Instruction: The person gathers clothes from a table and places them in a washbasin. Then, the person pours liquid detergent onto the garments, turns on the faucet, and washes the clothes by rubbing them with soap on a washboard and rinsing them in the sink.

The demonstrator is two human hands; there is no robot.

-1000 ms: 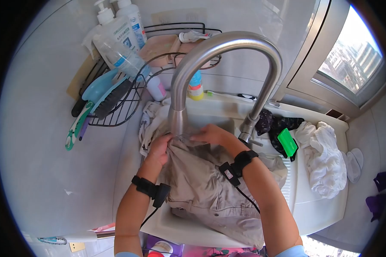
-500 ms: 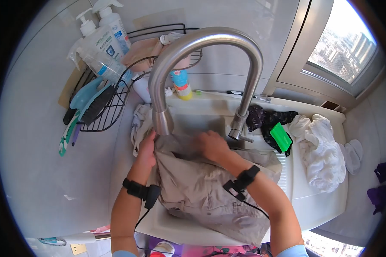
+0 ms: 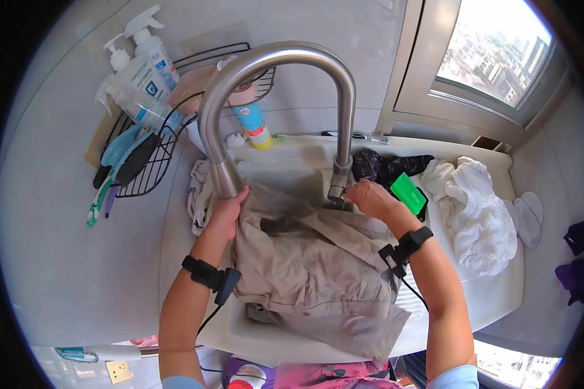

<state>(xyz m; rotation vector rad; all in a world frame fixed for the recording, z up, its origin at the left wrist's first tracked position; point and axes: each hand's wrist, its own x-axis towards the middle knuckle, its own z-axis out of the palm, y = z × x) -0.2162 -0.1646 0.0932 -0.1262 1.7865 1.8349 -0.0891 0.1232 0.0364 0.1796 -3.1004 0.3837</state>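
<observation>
Beige trousers (image 3: 305, 253) lie bunched in the white sink (image 3: 240, 330), the waistband towards me and part of the cloth over the ribbed washboard side. At their left edge, just below the spout of the steel tap (image 3: 276, 55), my left hand (image 3: 226, 215) is closed on the fabric; some of its fingers are hidden. My right hand (image 3: 373, 198) is at the tap's base, fingers curled around the small handle, which it mostly covers. A green soap-like block (image 3: 407, 194) rests on dark cloth (image 3: 399, 166) just right of that hand.
White wet cloth (image 3: 474, 220) is heaped on the right ledge. A wire corner rack (image 3: 152, 172) with brushes and spray bottles (image 3: 152, 55) hangs at left. A blue-and-yellow tube (image 3: 253, 126) and a toothbrush (image 3: 363, 137) are behind the sink.
My right hand has moved from the trousers under the spout to the tap handle on the right. My left hand stays at the trousers' left edge. The view has shifted slightly.
</observation>
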